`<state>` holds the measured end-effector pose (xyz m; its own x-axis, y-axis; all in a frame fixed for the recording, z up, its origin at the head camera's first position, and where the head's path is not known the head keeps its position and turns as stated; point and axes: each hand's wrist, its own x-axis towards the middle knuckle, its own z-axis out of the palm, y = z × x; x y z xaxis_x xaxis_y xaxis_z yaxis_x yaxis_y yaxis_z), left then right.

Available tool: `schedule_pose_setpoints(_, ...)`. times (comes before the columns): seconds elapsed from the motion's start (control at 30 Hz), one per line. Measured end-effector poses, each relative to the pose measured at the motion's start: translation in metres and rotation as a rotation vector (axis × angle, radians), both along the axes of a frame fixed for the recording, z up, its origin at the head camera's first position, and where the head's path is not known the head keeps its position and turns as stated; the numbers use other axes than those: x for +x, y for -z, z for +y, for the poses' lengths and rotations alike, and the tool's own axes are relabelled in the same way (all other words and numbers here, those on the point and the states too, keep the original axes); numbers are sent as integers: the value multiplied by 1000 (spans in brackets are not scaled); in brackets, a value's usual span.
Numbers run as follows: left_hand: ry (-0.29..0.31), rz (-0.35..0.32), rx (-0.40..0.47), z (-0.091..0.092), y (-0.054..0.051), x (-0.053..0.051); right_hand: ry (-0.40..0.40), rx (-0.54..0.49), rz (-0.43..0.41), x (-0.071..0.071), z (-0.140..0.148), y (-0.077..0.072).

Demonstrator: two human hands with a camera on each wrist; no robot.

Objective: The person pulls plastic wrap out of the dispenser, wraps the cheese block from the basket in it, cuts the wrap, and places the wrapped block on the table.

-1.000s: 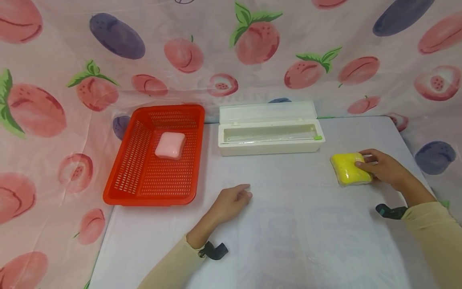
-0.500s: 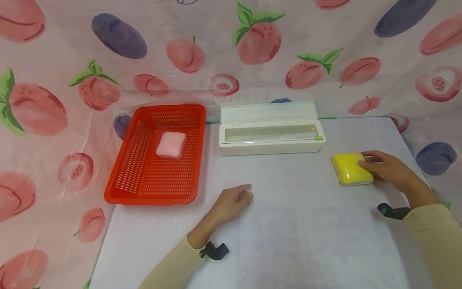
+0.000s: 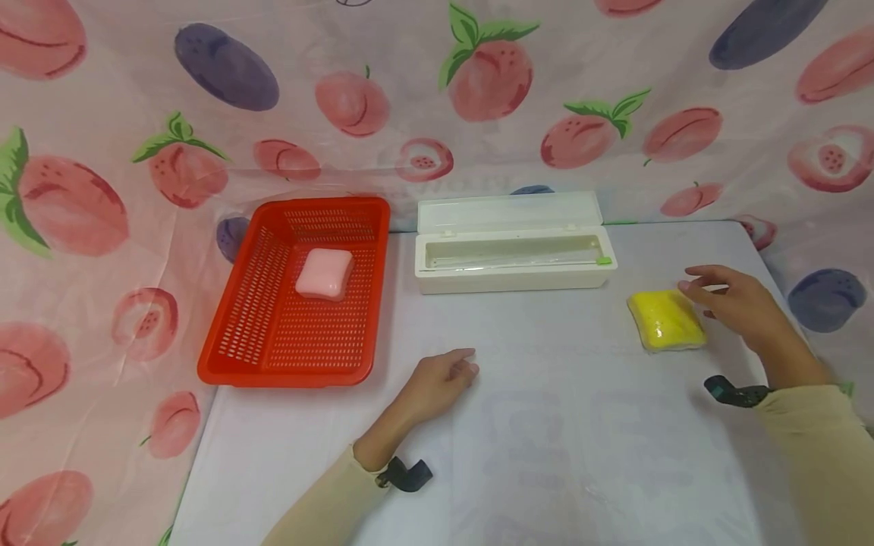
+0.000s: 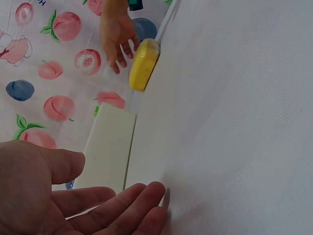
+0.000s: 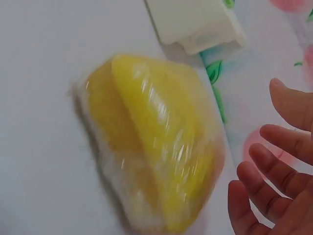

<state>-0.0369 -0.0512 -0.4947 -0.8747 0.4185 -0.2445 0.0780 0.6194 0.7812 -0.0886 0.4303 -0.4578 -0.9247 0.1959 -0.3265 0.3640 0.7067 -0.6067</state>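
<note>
Nearest, at the lower middle of the head view, the left hand (image 3: 433, 388) lies over the white table (image 3: 546, 470), its fingers loosely bent, nothing in them. At the right of the frame, the right hand (image 3: 740, 307) holds nothing either; its thumb and fingers are parted just beside the yellow pack (image 3: 665, 320), which lies flat on the table. To handle that pack well, thumb and fingers would best span opposite sides, pressing lightly, since the shiny wrap looks slippery and the filling probably soft; a level wrist should keep release or pickup from dragging it. Further off, at left centre, a red basket (image 3: 287, 378) holds a pink block (image 3: 325, 273), and at upper centre stands a white box (image 3: 515, 280), its lid (image 3: 508, 212) raised, before a fruit-print cloth (image 3: 382, 45). The right wrist view shows a gap between fingers and pack, hard to judge from above, and the clear wrap round its side, though the pack is blurred there. The left wrist view gives the left palm and the pack from a low angle. Only the head view shows the basket, the pink block and the box's inside.
</note>
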Motion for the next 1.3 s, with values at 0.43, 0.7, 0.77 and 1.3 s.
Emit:
schedule_pose_setpoints(0.43,-3,41,9,-7,-10,3,-70,-88,37,-22,-70,-29)
schedule_pose_setpoints(0.7,15,68,3,-14,-32,10,-148,-192,-4,-28,-106,-34)
schedule_pose_setpoints(0.77,13,92,-1,-16,-39,12,-158,-206,-8,-27,-114,-31)
schedule_pose_setpoints(1.3,-173,203,-47,-77,-111,-11,-368,-292,-39,-17,-184,-2)
